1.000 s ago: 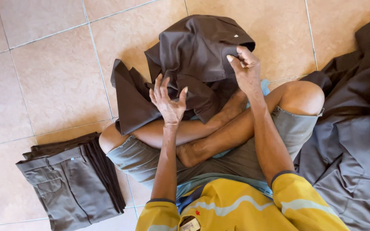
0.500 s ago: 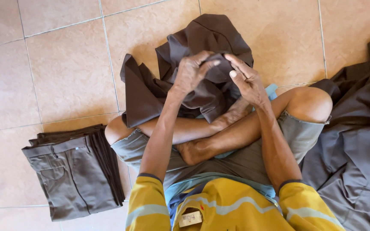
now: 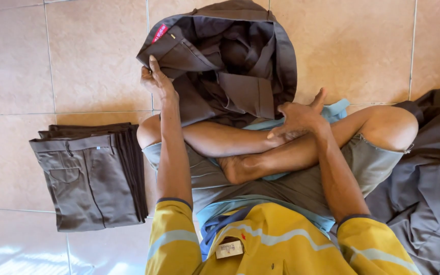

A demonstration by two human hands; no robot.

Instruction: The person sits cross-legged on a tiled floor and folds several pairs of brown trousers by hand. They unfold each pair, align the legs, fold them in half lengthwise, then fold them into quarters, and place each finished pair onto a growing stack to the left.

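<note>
Now left hand (image 3: 156, 81) gripping trousers (image 3: 230, 66), folded stack (image 3: 92, 173)

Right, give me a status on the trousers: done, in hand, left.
Done: a neat stack of folded brown trousers lies on the tiled floor at the person's left. In hand: one dark brown pair is spread open over the crossed legs, the left hand gripping its waistband, the right hand resting at its lower edge. Left: an unfolded heap of grey-brown garments at the right.
</note>
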